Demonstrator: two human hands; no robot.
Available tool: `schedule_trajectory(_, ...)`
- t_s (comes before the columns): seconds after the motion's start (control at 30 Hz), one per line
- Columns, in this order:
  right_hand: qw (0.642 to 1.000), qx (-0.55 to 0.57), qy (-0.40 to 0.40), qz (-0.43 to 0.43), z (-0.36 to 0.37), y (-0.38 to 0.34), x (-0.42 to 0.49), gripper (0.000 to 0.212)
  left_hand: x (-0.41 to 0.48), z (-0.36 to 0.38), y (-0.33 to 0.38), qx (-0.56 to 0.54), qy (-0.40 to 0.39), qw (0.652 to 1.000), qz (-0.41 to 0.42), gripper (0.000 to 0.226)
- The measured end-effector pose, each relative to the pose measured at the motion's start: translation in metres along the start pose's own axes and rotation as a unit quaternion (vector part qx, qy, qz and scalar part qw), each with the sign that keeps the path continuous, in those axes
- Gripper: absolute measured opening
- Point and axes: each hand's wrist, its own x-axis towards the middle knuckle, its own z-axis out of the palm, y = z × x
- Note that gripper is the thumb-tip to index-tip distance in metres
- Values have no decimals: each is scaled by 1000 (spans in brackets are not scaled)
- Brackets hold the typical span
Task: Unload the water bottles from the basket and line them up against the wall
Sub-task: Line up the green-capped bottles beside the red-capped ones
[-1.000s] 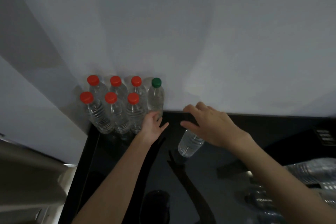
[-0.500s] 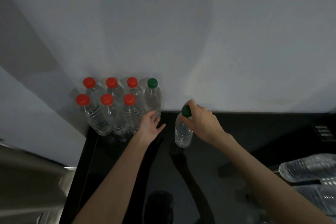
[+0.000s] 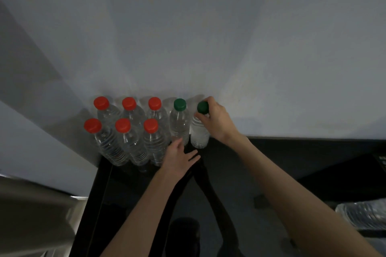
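Several clear red-capped water bottles stand in two rows in the corner against the white wall. A green-capped bottle stands at the right end of the back row. Right beside it stands a second green-capped bottle, upright against the wall, with my right hand gripping its neck and cap. My left hand lies flat with fingers apart on the black countertop, its fingertips touching the base of the first green-capped bottle.
More clear bottles lie on their sides at the right edge, partly cut off. A grey metallic surface sits at the lower left beyond the counter's edge. A dark panel is at the far right.
My right hand has carried the green-capped bottle left and back, from the open counter to the wall beside the other green-capped bottle. My left hand has stayed in place.
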Motion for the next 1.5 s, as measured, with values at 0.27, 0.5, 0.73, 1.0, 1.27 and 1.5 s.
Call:
schedule_trajectory(0.27, 997, 77, 19, -12, 4, 6, 0, 36, -4, -3, 4, 24, 10, 1000, 7, 60)
schedule_trajectory(0.5, 994, 99, -16, 40, -18, 4, -29, 50, -34, 13, 3, 210, 50, 976, 37, 52)
schedule_trajectory(0.73, 991, -52, 82, -97, -83, 2, -118, 42, -103, 51, -8, 488, -33, 838, 243, 50)
schedule_trajectory(1.0, 968, -137, 205, -54, -169, 50, -234, 30, -155, 104, -83, 648, -90, 578, 488, 43)
schedule_trajectory(1.27, 943, -233, 217, 94, -248, 150, -304, 39, -152, 175, -192, 679, -170, 549, 456, 45)
schedule_trajectory(1.5, 959, -205, 147, 130, -276, 218, -323, 40, -114, 218, -277, 746, -201, 517, 369, 59)
